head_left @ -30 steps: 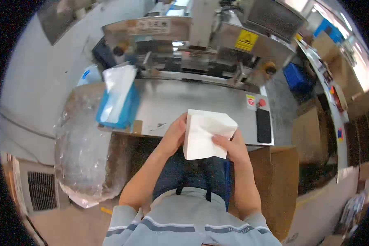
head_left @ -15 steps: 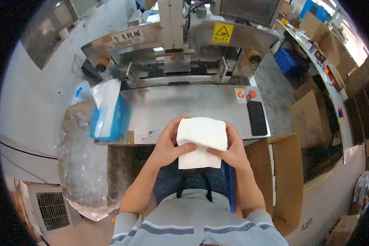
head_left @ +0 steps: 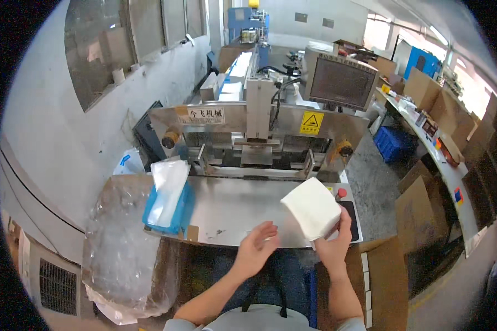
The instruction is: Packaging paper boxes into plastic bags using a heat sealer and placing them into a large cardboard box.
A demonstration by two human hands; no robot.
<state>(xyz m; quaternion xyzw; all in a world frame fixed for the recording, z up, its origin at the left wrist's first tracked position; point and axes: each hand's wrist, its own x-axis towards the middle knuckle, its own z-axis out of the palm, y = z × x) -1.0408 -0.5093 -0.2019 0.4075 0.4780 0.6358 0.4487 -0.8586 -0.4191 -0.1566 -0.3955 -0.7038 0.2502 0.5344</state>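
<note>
My right hand [head_left: 336,238] grips a thick stack of white paper napkins [head_left: 313,207] at its lower right edge, holding it tilted above the right part of the steel worktop [head_left: 223,207]. My left hand [head_left: 258,247] is off the stack, to its left over the worktop's front edge, with the fingers stretched out and nothing in them. A blue holder [head_left: 183,208] with clear plastic bags [head_left: 170,179] lying over it stands at the left end of the worktop. Partly hidden behind my right hand is a black phone [head_left: 352,218].
Behind the worktop stands a steel machine [head_left: 259,154] with a monitor [head_left: 341,81]. A red button [head_left: 342,192] sits at the worktop's right. At left is a box lined with clear plastic [head_left: 121,243]; at right, an open cardboard box [head_left: 389,276] holds white packs.
My left hand has let go of the napkin stack and moved away from it. My right hand has carried the stack to the right and tilted it. The head view has tipped up.
</note>
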